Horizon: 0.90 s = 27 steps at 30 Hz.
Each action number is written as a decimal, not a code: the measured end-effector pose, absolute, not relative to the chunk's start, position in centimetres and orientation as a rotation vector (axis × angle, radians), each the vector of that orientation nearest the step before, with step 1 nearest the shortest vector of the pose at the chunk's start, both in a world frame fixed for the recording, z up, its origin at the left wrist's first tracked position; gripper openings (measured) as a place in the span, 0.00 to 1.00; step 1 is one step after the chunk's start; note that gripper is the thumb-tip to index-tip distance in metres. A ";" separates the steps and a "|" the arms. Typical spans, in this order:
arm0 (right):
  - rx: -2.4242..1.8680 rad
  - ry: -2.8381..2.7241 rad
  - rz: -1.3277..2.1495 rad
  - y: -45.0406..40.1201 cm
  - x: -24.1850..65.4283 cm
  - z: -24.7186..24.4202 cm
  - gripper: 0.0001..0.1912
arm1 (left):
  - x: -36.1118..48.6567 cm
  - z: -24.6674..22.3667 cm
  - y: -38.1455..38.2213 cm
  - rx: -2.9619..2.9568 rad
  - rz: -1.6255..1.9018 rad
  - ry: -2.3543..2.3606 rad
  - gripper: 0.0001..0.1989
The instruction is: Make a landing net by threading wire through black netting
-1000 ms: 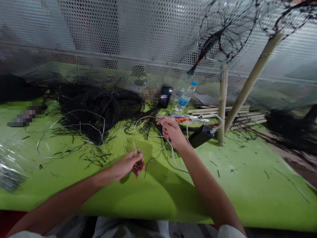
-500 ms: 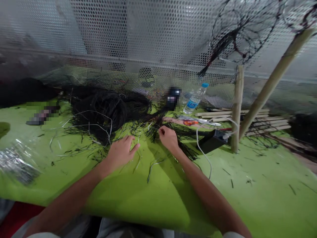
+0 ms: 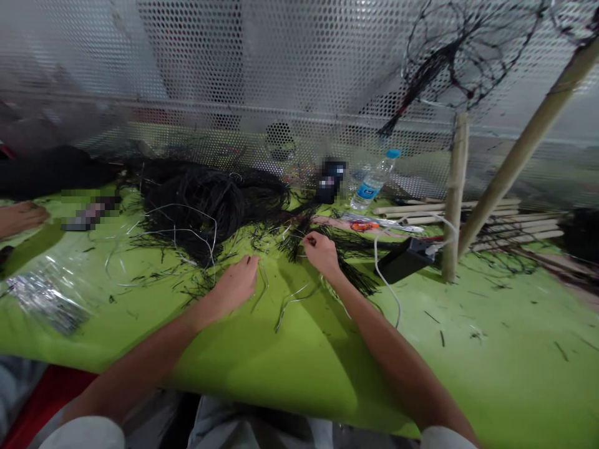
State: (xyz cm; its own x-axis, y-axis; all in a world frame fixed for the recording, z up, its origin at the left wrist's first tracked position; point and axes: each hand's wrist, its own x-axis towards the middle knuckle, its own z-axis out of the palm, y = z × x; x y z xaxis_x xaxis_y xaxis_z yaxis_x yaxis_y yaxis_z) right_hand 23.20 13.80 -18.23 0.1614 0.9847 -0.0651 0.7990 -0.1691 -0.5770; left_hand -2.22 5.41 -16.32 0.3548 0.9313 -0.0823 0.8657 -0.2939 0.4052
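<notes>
- While the right hand [image 3: 321, 252] pinches its fingers together on what looks like thin wire [image 3: 294, 233], nearer than the bottle [image 3: 372, 184] and to its left, the left hand [image 3: 239, 280] lies farther left, fingers bent; whether it holds anything, I cannot tell.
- Bent wires [image 3: 283, 307] lie loose on the bench [image 3: 309, 355], left of and nearer than the bottle, apparently unjoined.
- Black strands [image 3: 191, 193] lie heaped left of the bottle.
- One ring-like frame [image 3: 453, 53], above and right of the bottle, carries dark strands and looks the most complete work in view.
</notes>
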 end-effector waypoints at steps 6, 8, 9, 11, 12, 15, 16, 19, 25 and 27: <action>-1.940 -1.746 0.781 14.0 24.0 -18.5 0.16 | -2.5 -15.9 4.8 2.213 0.244 1.547 0.22; -1.879 -1.781 0.801 14.0 24.2 -18.5 0.16 | -2.5 -15.9 4.5 2.208 0.240 1.523 0.23; -1.849 -1.801 0.795 14.0 24.3 -18.5 0.16 | -2.5 -15.9 4.4 2.209 0.238 1.510 0.23; -1.797 -1.846 0.758 13.9 24.4 -18.4 0.15 | -2.5 -15.8 4.1 2.220 0.232 1.492 0.23; -1.778 -1.871 0.732 13.9 24.4 -18.4 0.15 | -2.5 -15.7 4.1 2.229 0.229 1.487 0.22; -1.764 -1.938 0.657 13.8 24.4 -18.5 0.15 | -2.6 -15.6 4.1 2.267 0.211 1.477 0.22; -1.770 -1.955 0.633 13.7 24.4 -18.6 0.15 | -2.7 -15.6 4.2 2.282 0.204 1.473 0.22; -1.804 -1.993 0.558 13.4 24.2 -19.0 0.15 | -2.7 -15.7 4.5 2.325 0.184 1.461 0.21; -1.775 -2.070 0.346 11.8 23.6 -19.4 0.10 | -2.5 -16.0 4.3 2.411 0.106 1.436 0.21; -1.750 -2.099 0.267 11.4 23.5 -19.4 0.11 | -2.4 -16.0 3.9 2.443 0.082 1.424 0.24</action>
State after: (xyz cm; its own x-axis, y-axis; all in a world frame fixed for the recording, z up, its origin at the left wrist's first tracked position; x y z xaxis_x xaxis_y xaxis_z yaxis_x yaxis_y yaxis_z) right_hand 23.51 11.44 -19.35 -0.1413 0.9743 0.1753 0.8992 0.2004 -0.3890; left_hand -2.39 3.86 -16.00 0.5040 0.8571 -0.1063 0.8393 -0.4570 0.2945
